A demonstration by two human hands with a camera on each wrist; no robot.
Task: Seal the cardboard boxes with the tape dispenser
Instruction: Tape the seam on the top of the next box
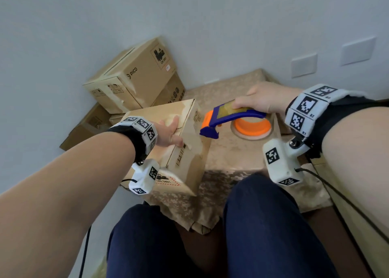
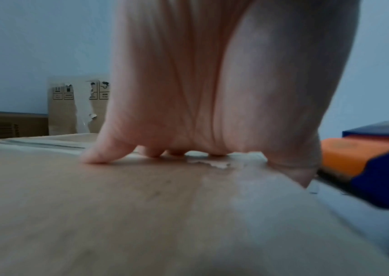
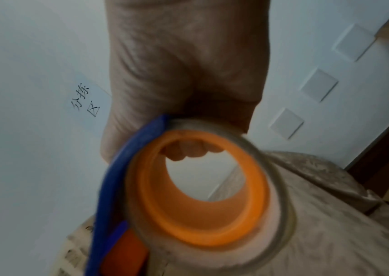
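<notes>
We hold the cardboard box (image 1: pixel 185 134) with our left hand (image 1: pixel 170 131): the grip is fingers laid over the top panel and the thumb hooked over its right edge. The box sits tilted at the near left corner of the surface (image 1: pixel 231 157), its near end overhanging that edge. Our right hand (image 1: pixel 265 98) has a closed grip round the blue handle of the tape dispenser (image 1: pixel 233 119), fingers curled through the orange core in the right wrist view. The dispenser's cutter end lies just beside the box's right edge, a narrow gap between them. Open surface lies below the dispenser toward the near edge.

Readable markings: "PICO" and a hazard label reading "UN 3481" on the stacked box (image 1: pixel 134 75) at the far left; a partial "UN 3481" on the held box's near face. Handwritten characters appear on a wall note (image 3: pixel 87 100); we cannot read them reliably.
</notes>
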